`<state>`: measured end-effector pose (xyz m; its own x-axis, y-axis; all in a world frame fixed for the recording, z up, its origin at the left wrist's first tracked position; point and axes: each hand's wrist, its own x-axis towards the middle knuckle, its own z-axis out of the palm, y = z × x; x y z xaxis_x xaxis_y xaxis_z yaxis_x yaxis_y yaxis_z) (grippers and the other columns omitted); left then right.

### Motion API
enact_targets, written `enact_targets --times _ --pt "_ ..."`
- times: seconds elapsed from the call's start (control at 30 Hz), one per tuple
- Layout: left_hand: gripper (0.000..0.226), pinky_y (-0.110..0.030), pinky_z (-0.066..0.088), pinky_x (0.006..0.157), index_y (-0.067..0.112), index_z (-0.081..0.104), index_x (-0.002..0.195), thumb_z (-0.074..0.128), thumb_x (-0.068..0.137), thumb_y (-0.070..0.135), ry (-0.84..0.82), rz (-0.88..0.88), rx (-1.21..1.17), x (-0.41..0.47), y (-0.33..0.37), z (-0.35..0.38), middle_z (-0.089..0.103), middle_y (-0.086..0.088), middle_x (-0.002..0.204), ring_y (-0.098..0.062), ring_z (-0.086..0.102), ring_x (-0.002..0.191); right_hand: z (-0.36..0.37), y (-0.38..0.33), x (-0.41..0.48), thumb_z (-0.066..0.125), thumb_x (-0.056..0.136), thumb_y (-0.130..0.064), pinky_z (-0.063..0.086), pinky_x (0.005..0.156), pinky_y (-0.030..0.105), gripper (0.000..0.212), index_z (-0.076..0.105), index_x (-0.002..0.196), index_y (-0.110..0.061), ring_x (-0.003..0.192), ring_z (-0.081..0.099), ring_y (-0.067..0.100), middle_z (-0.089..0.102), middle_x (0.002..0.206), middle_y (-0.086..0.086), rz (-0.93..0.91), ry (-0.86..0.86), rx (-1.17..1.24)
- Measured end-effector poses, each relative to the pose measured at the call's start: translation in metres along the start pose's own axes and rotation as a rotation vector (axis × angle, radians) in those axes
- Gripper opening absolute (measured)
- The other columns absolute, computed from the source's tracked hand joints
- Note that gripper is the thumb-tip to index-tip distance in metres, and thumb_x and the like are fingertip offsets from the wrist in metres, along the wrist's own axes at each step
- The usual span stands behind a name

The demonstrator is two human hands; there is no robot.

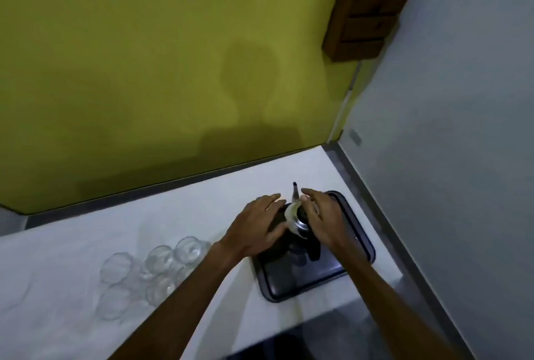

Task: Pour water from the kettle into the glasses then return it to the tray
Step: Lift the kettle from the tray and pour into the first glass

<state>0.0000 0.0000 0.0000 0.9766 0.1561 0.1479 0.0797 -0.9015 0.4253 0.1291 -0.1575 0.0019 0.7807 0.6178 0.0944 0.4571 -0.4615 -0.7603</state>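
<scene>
Kettle (300, 222): stands on the dark tray at the right of the worktop, between the two hands, its spout pointing to the far side; the body shines like metal, with a dark handle on the near side.
Glasses (150, 273): a close cluster of clear, seemingly empty glasses at near left on the worktop, well apart from the tray; grouped like that, one pass of the spout could likely serve them all.
Tray (359, 247): dark, shallow and rimmed, lying flat near the right edge; probably there to catch drips and mark the kettle's home place.
Left hand (257, 229): fingers spread and flat, beside or just over the left of the kettle's top; its grip is wide and holds nothing that I can see.
Right hand (320, 219): fingers extended over the right of the kettle's top, grip loose and not closed round the handle; whether it touches the lid I cannot tell.
Worktop (72, 250): white, running to the far wall.
Stage: judged from the kettle seated and the glasses dry, pouring has not begun; both hands seem set to steady or take up the kettle.
Wall (144, 70): yellow-green, at the far side.
</scene>
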Motion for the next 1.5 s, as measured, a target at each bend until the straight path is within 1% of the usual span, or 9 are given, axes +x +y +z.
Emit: enact_targets --times 0.17,0.3,0.67,0.83,0.97,1.13,1.27,1.37,1.5 --pt "0.058 -0.042 0.043 0.108 0.01 0.047 0.144 0.059 0.092 0.034 -0.127 0.089 -0.029 0.026 0.016 0.031 0.051 -0.013 0.146 -0.031 0.05 0.13 0.011 0.048 -0.039 0.044 0.096 -0.049 0.055 0.09 0.039 0.041 0.067 0.112 -0.018 0.1 0.066 0.02 0.071 0.106 0.001 0.279 0.131 0.156" --pt "0.06 -0.044 0.037 0.114 0.01 0.045 0.146 0.057 0.093 0.036 -0.217 0.147 0.016 0.049 0.017 0.045 0.04 -0.011 0.156 -0.031 0.04 0.141 0.018 0.067 -0.058 0.055 0.103 -0.028 0.05 0.07 0.014 0.014 0.061 0.094 -0.019 0.081 0.064 0.016 0.063 0.086 0.001 0.407 0.171 0.223" --pt "0.052 -0.033 0.012 0.122 0.0 0.053 0.139 0.038 0.098 0.028 -0.209 0.467 0.174 0.072 0.007 0.076 0.05 -0.02 0.147 -0.034 0.046 0.136 0.04 0.073 -0.074 0.044 0.108 -0.029 0.049 0.068 0.011 0.035 0.066 0.08 -0.027 0.071 0.062 -0.006 0.067 0.076 -0.007 0.609 0.131 0.565" --pt "0.05 -0.047 0.024 0.121 -0.003 0.042 0.146 0.042 0.102 0.02 -0.219 0.419 0.133 0.065 0.003 0.09 0.039 -0.022 0.155 -0.039 0.033 0.145 0.058 0.078 -0.072 0.044 0.093 -0.071 0.049 0.07 0.032 0.065 0.07 0.073 -0.016 0.073 0.062 0.016 0.067 0.071 0.013 0.631 0.124 0.64" --pt "0.052 -0.047 0.018 0.123 -0.007 0.04 0.147 0.037 0.102 0.019 -0.15 0.397 0.139 0.057 0.011 0.093 0.036 -0.025 0.155 -0.042 0.029 0.146 0.062 0.069 -0.068 0.041 0.107 -0.043 0.05 0.07 0.016 0.04 0.068 0.08 -0.03 0.069 0.063 -0.007 0.068 0.075 -0.013 0.654 0.161 0.676" --pt "0.054 -0.05 0.019 0.122 -0.004 0.032 0.151 0.037 0.106 0.025 -0.139 0.33 0.098 0.053 0.012 0.097 0.026 -0.021 0.161 -0.037 0.017 0.152 0.071 0.061 -0.065 0.046 0.106 -0.034 0.053 0.071 0.019 0.031 0.07 0.085 -0.031 0.073 0.065 -0.004 0.071 0.077 -0.011 0.651 0.277 0.648" --pt "0.057 -0.049 0.015 0.123 -0.003 0.027 0.153 0.036 0.107 0.029 -0.129 0.286 0.104 0.052 0.013 0.099 0.019 -0.019 0.164 -0.034 0.01 0.154 0.08 0.071 -0.062 0.051 0.099 -0.054 0.047 0.062 0.036 0.046 0.065 0.067 -0.023 0.056 0.052 0.0 0.06 0.063 -0.001 0.594 0.386 0.543" --pt "0.058 -0.049 0.014 0.123 -0.002 0.023 0.155 0.035 0.108 0.03 -0.131 0.233 0.111 0.046 0.014 0.104 0.015 -0.019 0.165 -0.033 0.006 0.154 0.08 0.08 -0.058 0.044 0.084 -0.082 0.043 0.056 0.033 0.071 0.061 0.062 -0.017 0.052 0.047 0.003 0.055 0.058 0.004 0.568 0.422 0.509" --pt "0.06 -0.05 0.017 0.122 -0.003 0.023 0.154 0.037 0.107 0.03 -0.098 0.153 0.13 0.03 0.015 0.102 0.016 -0.021 0.164 -0.034 0.007 0.154 0.074 0.081 -0.051 0.046 0.091 -0.073 0.04 0.05 0.021 0.071 0.062 0.063 -0.01 0.048 0.049 0.004 0.057 0.056 0.012 0.507 0.383 0.477"
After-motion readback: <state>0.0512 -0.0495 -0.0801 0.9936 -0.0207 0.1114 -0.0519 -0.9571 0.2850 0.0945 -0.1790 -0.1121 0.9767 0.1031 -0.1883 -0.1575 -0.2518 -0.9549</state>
